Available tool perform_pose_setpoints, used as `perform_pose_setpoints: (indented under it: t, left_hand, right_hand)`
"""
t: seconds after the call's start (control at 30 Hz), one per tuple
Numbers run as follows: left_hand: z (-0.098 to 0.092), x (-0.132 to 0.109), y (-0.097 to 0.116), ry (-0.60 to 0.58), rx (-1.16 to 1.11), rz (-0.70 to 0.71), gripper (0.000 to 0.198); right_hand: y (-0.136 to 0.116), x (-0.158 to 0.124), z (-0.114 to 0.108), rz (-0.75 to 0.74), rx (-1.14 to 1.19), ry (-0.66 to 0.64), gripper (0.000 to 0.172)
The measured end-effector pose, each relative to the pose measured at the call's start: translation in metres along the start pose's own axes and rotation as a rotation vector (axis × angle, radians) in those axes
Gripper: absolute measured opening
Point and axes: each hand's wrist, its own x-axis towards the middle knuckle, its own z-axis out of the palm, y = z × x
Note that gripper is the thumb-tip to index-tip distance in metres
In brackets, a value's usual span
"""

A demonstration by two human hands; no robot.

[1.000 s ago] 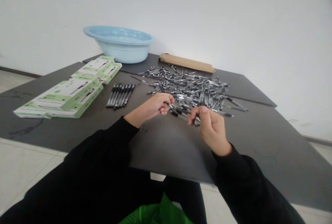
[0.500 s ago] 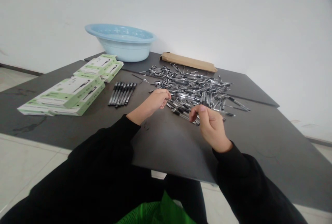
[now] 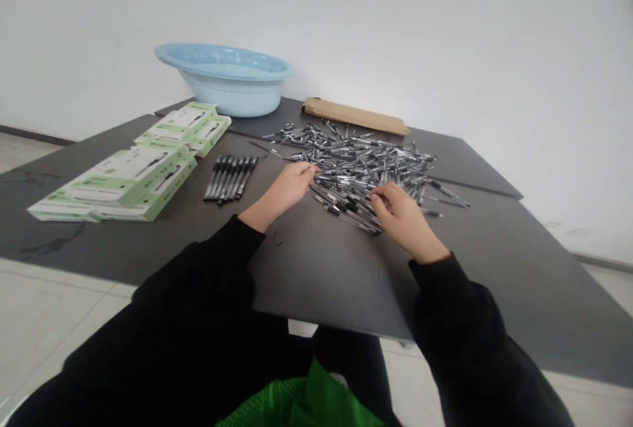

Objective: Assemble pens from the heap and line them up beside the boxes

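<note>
The step in hand appears to be handling slim clear-and-black plastic pens (image 3: 353, 203) at the near edge of a loose, tangled heap (image 3: 366, 157). Work on one pen at a time. Lift it clear of its crossed neighbours before turning it; a sideways pull would probably drag others along. Support the barrel near both ends, keep it level, and apply light pressure only, as the smooth plastic is likely to roll under a hard pinch. Keep both forearms away from the neat row of black-gripped pens (image 3: 230, 180), which lies on the dark grey tabletop (image 3: 321, 275) between the heap and the white-and-green cardboard boxes (image 3: 123, 180).

Hand pose: the left hand (image 3: 291, 184) is at the left-front edge of the heap, fingers curled, thumb and fingertips drawn together and directed to the right. The right hand (image 3: 406, 219) is over the front-right of the heap, wrist angled inward, thumb near the bent forefinger and directed to the left. The two sets of fingertips face each other, apart. A thin shaft may span them, but against the cluttered pens the view does not show whether either hand grips anything.
</note>
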Motion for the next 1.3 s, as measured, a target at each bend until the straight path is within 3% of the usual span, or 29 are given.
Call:
perform_pose_setpoints:
  t: [0.17,0.33,0.57,0.77,1.0,1.3]
  left_hand:
    - [-0.02,0.009,0.0,0.085,0.117,0.016,0.028]
    - [-0.044,0.01,-0.001,0.18,0.384,0.166,0.032]
    - [-0.067,0.006,-0.027,0.08,0.631,0.144,0.032]
    - [-0.069,0.004,-0.035,0.024,0.652,0.189,0.031]
    - [-0.067,0.003,-0.041,0.009,0.766,0.219,0.031]
    - [-0.062,-0.006,-0.033,-0.042,0.865,0.195,0.027]
  right_hand:
    - [0.034,0.001,0.011,-0.004,-0.131,-0.048,0.026]
    - [0.049,-0.002,0.021,0.021,-0.258,-0.104,0.024]
    - [0.054,-0.005,0.031,0.04,-0.313,-0.083,0.022]
    - [0.041,-0.004,0.029,-0.035,-0.226,0.016,0.021]
    - [0.003,0.006,0.045,-0.195,-0.015,-0.026,0.019]
    - [-0.001,0.007,0.057,-0.13,-0.062,-0.092,0.013]
